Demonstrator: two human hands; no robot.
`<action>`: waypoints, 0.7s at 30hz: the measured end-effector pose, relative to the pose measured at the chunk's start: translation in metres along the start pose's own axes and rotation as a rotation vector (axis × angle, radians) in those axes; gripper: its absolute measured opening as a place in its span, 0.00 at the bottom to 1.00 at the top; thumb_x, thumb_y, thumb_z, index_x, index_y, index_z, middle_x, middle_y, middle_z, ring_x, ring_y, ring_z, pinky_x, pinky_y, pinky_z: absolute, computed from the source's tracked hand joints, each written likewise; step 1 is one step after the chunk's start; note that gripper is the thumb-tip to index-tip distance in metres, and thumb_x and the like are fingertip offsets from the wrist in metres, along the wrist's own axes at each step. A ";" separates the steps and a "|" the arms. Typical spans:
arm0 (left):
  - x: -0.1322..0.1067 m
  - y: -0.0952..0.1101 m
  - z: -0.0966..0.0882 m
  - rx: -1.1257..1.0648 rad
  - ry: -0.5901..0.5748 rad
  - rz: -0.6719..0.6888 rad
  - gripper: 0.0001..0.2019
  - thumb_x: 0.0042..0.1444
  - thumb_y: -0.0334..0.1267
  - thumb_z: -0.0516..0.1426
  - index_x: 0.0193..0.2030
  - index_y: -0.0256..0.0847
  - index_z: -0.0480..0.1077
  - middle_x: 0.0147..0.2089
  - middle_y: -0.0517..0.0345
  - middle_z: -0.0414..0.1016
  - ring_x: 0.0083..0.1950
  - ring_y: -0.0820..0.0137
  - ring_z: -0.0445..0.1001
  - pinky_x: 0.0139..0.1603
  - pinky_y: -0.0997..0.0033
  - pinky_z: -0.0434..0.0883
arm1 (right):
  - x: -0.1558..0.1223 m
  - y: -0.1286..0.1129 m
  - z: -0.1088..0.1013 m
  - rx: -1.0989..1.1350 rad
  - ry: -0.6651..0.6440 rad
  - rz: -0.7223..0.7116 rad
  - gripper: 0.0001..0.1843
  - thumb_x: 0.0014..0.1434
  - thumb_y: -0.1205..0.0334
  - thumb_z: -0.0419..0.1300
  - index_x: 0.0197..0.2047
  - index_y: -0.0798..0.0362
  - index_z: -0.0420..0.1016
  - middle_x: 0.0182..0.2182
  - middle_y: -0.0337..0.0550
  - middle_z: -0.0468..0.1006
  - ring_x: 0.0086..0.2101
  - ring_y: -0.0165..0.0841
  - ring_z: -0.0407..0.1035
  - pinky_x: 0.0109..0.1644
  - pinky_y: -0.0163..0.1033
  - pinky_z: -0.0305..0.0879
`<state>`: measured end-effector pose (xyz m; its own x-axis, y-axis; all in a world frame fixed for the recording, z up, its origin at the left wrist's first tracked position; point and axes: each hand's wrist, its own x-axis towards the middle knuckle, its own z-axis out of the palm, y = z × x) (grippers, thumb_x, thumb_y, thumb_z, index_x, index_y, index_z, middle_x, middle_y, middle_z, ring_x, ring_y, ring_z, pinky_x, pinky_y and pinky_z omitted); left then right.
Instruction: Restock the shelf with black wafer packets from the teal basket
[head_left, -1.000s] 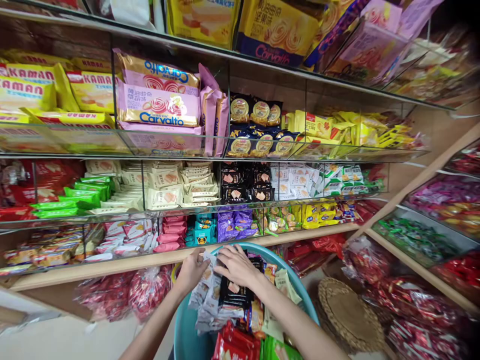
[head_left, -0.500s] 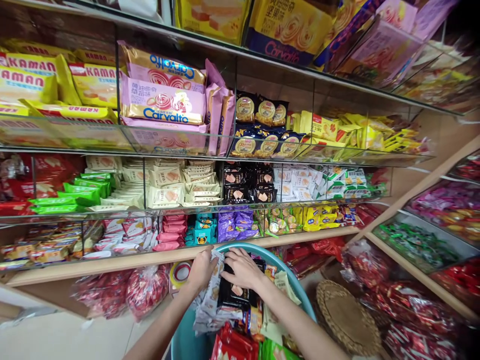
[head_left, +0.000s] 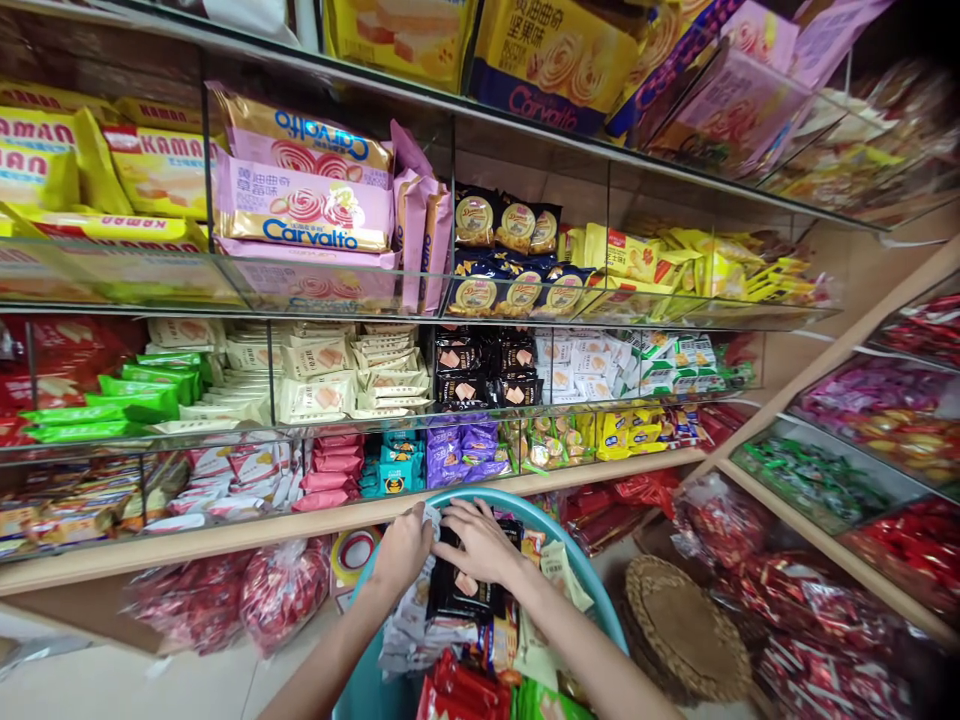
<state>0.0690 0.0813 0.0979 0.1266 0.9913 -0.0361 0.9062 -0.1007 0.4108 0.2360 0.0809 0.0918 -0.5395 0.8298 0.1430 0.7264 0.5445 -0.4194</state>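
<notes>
Teal basin (head_left: pixel 600 600) at bottom centre, heaped with snack packets: red packs (head_left: pixel 461 690) nearest, green pack (head_left: pixel 551 705) beside them. Both hands close together at basin's far rim. Right hand (head_left: pixel 480 540) pressed flat on stack of black packets (head_left: pixel 461 590), fingers spread, not clamped. Left hand (head_left: pixel 403 550) curled around white-grey packets (head_left: pixel 412 620) just beside the black stack. Woven mat (head_left: pixel 686 630) right of basin. Beyond: wooden shelf edge (head_left: pixel 300 525), then glass shelves; matching black packets (head_left: pixel 480 365) on middle shelf, pink Carvalto bags (head_left: pixel 304 205) above.
</notes>
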 end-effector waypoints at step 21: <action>-0.004 -0.028 0.019 -0.061 -0.082 0.130 0.24 0.64 0.38 0.45 0.65 0.34 0.61 0.60 0.40 0.73 0.61 0.61 0.71 0.58 0.63 0.66 | -0.004 -0.003 -0.007 0.060 -0.054 0.026 0.26 0.63 0.41 0.51 0.55 0.49 0.72 0.60 0.50 0.69 0.65 0.42 0.52 0.68 0.59 0.31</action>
<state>0.0508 0.0783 0.0697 0.2757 0.9598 -0.0525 0.8544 -0.2196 0.4710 0.2392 0.0767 0.0987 -0.5441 0.8348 0.0835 0.7142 0.5131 -0.4760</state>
